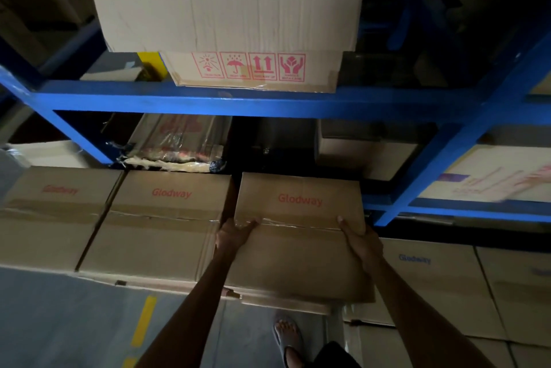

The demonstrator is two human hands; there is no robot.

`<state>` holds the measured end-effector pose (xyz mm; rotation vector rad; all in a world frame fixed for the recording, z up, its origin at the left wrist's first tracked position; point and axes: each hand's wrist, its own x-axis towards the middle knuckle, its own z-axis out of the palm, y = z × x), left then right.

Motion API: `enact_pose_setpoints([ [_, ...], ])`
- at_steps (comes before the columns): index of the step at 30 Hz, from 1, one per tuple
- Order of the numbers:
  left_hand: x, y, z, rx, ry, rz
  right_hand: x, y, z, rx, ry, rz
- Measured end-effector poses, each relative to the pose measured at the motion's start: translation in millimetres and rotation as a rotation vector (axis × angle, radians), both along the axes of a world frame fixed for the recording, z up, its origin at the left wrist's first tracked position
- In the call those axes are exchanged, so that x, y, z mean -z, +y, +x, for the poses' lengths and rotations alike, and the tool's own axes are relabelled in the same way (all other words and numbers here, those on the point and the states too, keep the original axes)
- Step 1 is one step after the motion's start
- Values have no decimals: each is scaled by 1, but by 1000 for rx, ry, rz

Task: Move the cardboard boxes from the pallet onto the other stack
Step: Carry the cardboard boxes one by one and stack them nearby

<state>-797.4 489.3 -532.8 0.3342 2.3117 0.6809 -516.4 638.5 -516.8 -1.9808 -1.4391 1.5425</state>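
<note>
- Beneath the blue steel rack beam [208, 101], a Glodway carton [301, 236] with red lettering sits gripped between both hands, its near end jutting out past the row toward the person.
- Left hand [235, 233] clasps the carton's left side, fingers curled over the taped top seam; right hand [362, 241] clasps the right side, thumb lying on the top face.
- Two more red-lettered cartons stand in the same row to the left: the middle carton [155, 224] just beside the held one, with the left hand wedged in the narrow gap between them, and the far-left carton [50, 215] touching the middle one.
- To the right and lower down, a blue-lettered carton [429, 275] lies close by the right forearm, with further cartons beyond and below it; how many, the dim light hides.
- Directly behind the row, a plastic-wrapped bundle [179, 141] and a dark recess fill the lower rack bay.
- Overhead, a large carton with four red handling symbols [253, 69] rests on the beam, overhanging the row.
- Grey floor [59, 323] lies open at lower left, marked by a yellow dashed line [144, 321].
- One sandalled foot [287, 335] stands on the floor under the held carton's near edge.
</note>
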Motion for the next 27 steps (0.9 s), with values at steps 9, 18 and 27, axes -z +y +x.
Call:
enact_pose_setpoints([
  [9, -56, -48, 41, 63, 51, 138, -9, -65, 37, -22, 124, -25],
  [18, -105, -182, 108, 130, 130, 167, -47, -203, 112, -2, 167, 151],
  [27, -162, -323, 196, 228, 160, 231, -137, -354, 224, -10, 170, 268],
])
